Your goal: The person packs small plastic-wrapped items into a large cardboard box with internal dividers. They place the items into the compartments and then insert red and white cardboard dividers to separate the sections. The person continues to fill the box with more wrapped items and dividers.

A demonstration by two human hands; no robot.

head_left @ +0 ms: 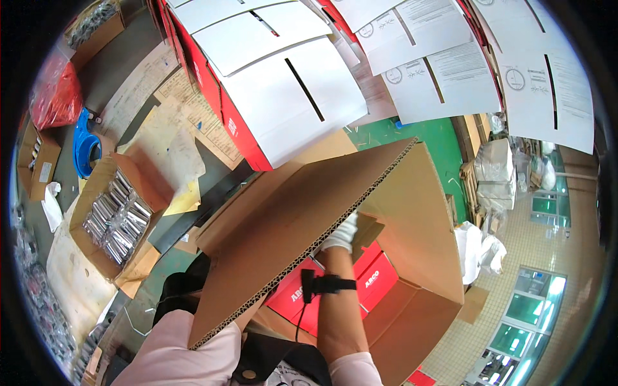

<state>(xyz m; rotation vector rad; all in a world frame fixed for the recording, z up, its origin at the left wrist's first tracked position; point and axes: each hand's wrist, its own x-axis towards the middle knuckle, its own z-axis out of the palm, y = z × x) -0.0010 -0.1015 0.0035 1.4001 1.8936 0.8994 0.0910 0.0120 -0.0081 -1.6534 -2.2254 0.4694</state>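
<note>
A large open cardboard box stands in front of me, its near flap raised across the view. Inside, red printed boxes sit low down. My right hand, in a white glove, reaches down into the big box, beside a folded brown cardboard piece above the red boxes. Its fingers are blurred and partly hidden, so their grip does not show. A black strap with a small device circles my right forearm. My left arm in a pink sleeve runs behind the flap, which hides my left hand.
Beyond the box, stacks of red boxes carry white slotted sheets. On the left bench lie a carton of metal tubes, a blue tape dispenser, papers and a red plastic bag. White sacks stand at right.
</note>
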